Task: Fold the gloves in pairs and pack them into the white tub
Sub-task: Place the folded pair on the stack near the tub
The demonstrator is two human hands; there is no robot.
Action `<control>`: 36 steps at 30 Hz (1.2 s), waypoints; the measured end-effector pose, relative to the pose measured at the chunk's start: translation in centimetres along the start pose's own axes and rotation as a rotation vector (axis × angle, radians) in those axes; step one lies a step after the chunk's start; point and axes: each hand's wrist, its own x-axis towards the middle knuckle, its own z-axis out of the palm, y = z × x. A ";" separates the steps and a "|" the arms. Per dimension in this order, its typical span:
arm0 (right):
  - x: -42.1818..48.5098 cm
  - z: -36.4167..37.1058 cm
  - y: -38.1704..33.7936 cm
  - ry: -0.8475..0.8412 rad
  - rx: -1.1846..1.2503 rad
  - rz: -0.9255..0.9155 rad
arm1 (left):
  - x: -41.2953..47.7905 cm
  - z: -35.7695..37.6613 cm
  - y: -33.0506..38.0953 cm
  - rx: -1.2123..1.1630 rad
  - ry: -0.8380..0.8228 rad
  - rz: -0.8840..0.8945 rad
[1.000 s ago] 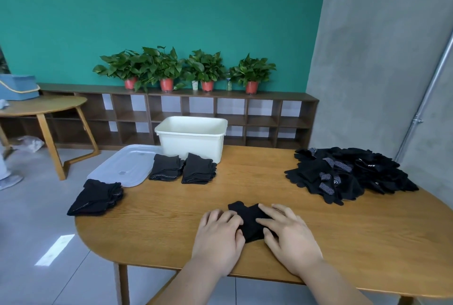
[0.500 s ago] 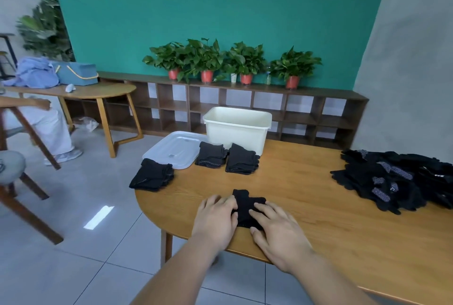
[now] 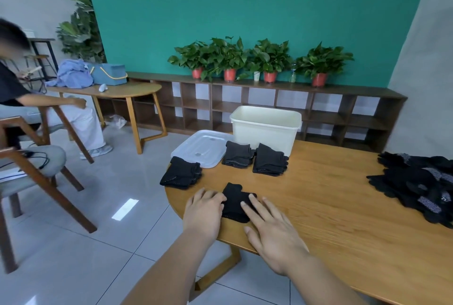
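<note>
While no writing is legible, both hands press spread fingers flat on the folded glove pair.

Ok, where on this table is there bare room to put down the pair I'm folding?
Bare wood lies between the white tub and the loose glove pile, and right of your right hand. Crowded: the left end, with three folded pairs and the lid.

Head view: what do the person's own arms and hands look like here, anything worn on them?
Both forearms are bare, with no sleeve in view. The left hand and right hand wear no gloves, and no rings, watch or bracelet show. Fingernails are short and unpainted. No cables or markings show on either arm.
</note>
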 end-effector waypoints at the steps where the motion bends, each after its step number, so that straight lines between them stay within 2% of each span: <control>1: 0.0 0.1 0.1 0.007 0.018 0.015 | 0.2 0.0 -0.5 0.019 0.008 -0.007; 5: 0.1 0.4 0.4 0.036 0.066 0.063 | 0.7 -0.1 -1.5 0.066 0.062 -0.048; 9: 0.3 0.8 0.7 0.070 0.120 0.114 | -0.4 0.6 1.0 0.082 0.125 0.118; 13: 0.4 0.9 0.7 0.080 0.131 0.149 | -0.5 0.5 3.0 0.127 -0.016 0.076; 18: 0.3 0.8 0.7 0.065 0.115 0.162 | 1.8 0.0 1.8 0.099 -0.218 0.017; 23: 0.4 0.8 0.6 0.059 0.103 0.164 | 3.4 0.4 0.6 0.072 -0.267 0.007; 29: 0.5 0.8 0.6 0.061 0.100 0.167 | 3.5 1.4 1.5 0.037 -0.224 0.046; 36: 0.4 0.9 0.7 0.081 0.136 0.171 | 2.3 2.3 1.6 0.011 0.054 0.046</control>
